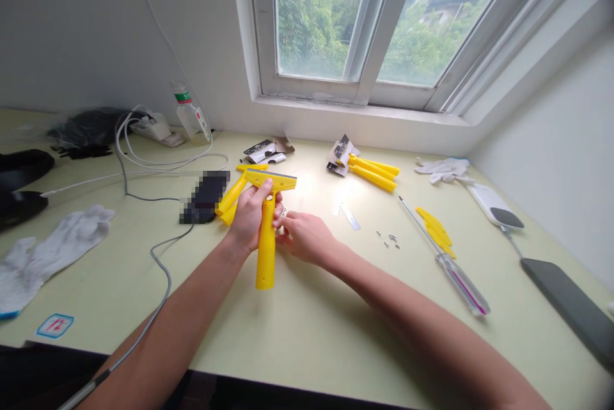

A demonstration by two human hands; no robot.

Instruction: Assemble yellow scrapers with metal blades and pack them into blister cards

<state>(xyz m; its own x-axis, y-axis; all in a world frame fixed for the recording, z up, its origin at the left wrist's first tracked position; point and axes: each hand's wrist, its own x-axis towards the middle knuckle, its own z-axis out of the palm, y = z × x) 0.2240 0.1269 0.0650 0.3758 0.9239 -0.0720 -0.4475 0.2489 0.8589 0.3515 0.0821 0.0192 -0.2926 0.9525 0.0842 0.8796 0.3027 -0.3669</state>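
My left hand (250, 213) is closed round the upper handle of a yellow scraper (267, 250), its thumb on the wide head with a blade along the top edge. Just right of the handle, my right hand (307, 237) has its fingertips drawn together beside some small metal nuts (284, 211). Whatever those fingertips may hold is hidden. More yellow scrapers (233, 196) lie behind my left hand. To the right are thin metal blades (349, 216), several small screws (393, 238), a screwdriver (453, 272) with a clear handle, and flat yellow plastic pieces (436, 231).
Yellow handles (374, 173) and opened packaging (268, 151) lie near the window. A blurred phone (206, 199) with a grey cable is at left. White gloves (57, 250), a plastic bottle (192, 117), a power strip (158, 128) and a power bank (566, 307) sit around the table.
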